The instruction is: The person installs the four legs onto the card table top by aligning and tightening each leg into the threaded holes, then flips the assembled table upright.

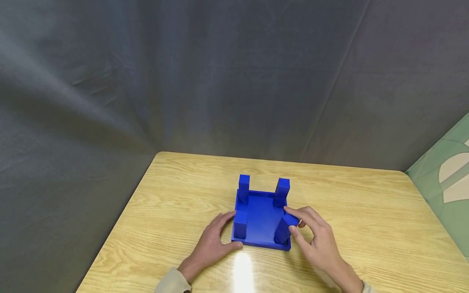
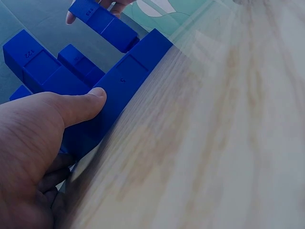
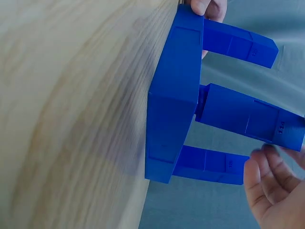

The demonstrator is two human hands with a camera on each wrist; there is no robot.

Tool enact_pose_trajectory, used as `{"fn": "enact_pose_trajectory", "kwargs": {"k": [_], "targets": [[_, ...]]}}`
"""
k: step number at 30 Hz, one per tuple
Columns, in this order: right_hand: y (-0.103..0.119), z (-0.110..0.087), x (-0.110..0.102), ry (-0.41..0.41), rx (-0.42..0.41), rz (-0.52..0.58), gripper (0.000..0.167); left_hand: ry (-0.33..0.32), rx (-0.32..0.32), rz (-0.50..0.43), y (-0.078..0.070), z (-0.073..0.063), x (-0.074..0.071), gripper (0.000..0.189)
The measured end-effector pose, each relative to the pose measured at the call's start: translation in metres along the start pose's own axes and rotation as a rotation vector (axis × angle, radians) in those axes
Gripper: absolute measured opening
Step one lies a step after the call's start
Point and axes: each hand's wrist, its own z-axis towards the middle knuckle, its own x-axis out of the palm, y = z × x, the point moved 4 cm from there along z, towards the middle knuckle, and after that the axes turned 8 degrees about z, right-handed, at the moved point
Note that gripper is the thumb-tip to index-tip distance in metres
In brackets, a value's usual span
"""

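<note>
A square blue tray-like base (image 1: 261, 221) with a raised rim lies on the table. My left hand (image 1: 209, 244) holds its near left corner, the thumb along the near wall and the fingers at the left side. Posts rise from the other corners: far left (image 1: 244, 189), far right (image 1: 281, 192) and near left (image 1: 240, 224). At the near right corner, a blue post (image 1: 283, 231) stands turned and leaning against the others' line. My right hand (image 1: 319, 240) pinches its upper end. A narrower neck shows at its foot in the right wrist view, where the post (image 3: 252, 117) meets the base.
The wooden table (image 1: 176, 195) runs out on all sides of the base. A dark grey cloth (image 1: 234, 81) hangs behind and to the left, and a green patterned cloth (image 1: 454, 187) is at the right. Small raised numbers mark the blue parts.
</note>
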Motion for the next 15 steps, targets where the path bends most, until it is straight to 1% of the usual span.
{"fn": "enact_pose_trajectory", "kwargs": {"k": [5, 7, 11, 13, 15], "targets": [[-0.0011, 0.0018, 0.0002, -0.063, 0.023, 0.021, 0.044, 0.001, -0.001, 0.005, 0.0004, -0.0001, 0.0001, 0.09], [-0.0019, 0.0011, 0.002, -0.088, 0.031, 0.037, 0.046, 0.003, -0.005, 0.005, 0.0006, -0.0005, -0.0001, 0.09], [-0.0027, -0.0006, 0.0049, -0.121, 0.043, 0.033, 0.05, 0.016, -0.019, -0.001, 0.0012, -0.0012, -0.0002, 0.09], [-0.0026, -0.0007, 0.0049, -0.12, 0.045, 0.02, 0.053, 0.026, -0.032, -0.004, 0.0014, -0.0006, 0.0, 0.09], [-0.0018, 0.0005, 0.0041, -0.099, 0.049, 0.011, 0.054, 0.032, -0.038, -0.007, 0.0011, 0.0, -0.0001, 0.09]]}}
